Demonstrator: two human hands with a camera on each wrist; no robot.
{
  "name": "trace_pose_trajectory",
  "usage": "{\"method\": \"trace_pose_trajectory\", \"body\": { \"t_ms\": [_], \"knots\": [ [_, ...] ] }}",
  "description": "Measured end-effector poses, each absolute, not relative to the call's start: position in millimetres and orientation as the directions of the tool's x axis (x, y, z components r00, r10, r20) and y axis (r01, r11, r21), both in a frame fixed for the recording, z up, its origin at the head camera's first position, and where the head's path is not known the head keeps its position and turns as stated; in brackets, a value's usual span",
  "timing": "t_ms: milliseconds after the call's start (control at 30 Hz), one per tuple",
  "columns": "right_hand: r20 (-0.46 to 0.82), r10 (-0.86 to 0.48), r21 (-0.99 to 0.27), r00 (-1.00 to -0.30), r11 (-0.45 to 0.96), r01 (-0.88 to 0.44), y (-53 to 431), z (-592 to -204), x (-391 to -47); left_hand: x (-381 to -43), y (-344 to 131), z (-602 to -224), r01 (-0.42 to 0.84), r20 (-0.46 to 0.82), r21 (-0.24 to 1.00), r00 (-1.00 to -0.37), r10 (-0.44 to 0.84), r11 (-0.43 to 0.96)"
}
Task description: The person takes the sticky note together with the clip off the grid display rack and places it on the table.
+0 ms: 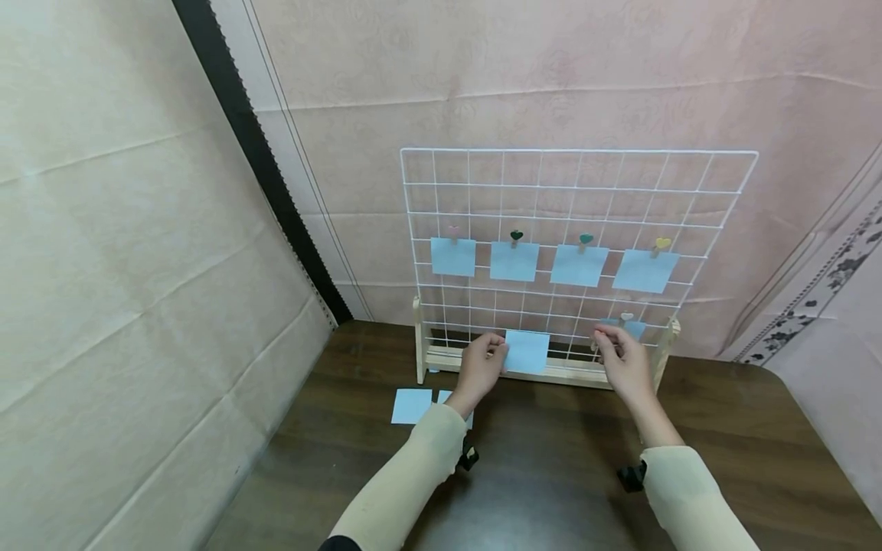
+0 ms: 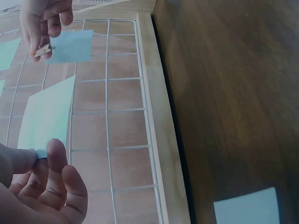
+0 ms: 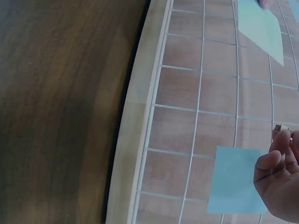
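- From my seat, the blue card [image 1: 527, 351] is up in front of the lower wires of the white wire grid [image 1: 579, 151], near the wooden base [image 1: 579, 373]; I cannot tell whether it touches the wires
- I see the left hand [image 1: 480, 363] pinching it at its left edge, so the card extends rightward from those fingertips, its slightly longer side running across the grid
- The right hand [image 1: 623, 363] pinches a small clip [image 2: 43, 50], off to the card's right and well apart from it; the left hand is the nearer one, and I judge that sideways gap from clip to card to be the relation that counts
- Just behind the right hand, I make out a hung card [image 1: 635, 330] with a white heart [image 1: 626, 316] at its top
- Higher up, four cards [image 1: 577, 266] hang in a row under heart-topped clips
- Loose cards [image 1: 412, 406] lie on the dark table [image 1: 537, 482], one partly hidden by the arm
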State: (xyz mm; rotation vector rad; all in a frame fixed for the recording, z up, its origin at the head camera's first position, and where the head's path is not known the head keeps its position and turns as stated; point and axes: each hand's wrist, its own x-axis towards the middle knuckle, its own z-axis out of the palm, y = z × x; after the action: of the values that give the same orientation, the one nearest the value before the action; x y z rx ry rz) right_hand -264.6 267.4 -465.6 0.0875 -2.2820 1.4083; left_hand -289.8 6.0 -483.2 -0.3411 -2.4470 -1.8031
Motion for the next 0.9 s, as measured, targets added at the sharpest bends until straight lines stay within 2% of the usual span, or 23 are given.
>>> {"method": "trace_pose_trajectory", "body": {
  "t_ms": [667, 900],
  "knots": [
    [0.371, 0.243, -0.854, -0.896, 0.469, -0.226, 301, -497, -242, -279, -8, -505, 0.162, 0.137, 0.938, -0.985, 0.104, 0.306],
    [0.317, 0.278, -0.868, -0.907, 0.470, -0.160, 318, -512, -229, -278, -16, -514, 0.165, 0.138, 0.935, -0.985, 0.108, 0.313]
  ]
}}
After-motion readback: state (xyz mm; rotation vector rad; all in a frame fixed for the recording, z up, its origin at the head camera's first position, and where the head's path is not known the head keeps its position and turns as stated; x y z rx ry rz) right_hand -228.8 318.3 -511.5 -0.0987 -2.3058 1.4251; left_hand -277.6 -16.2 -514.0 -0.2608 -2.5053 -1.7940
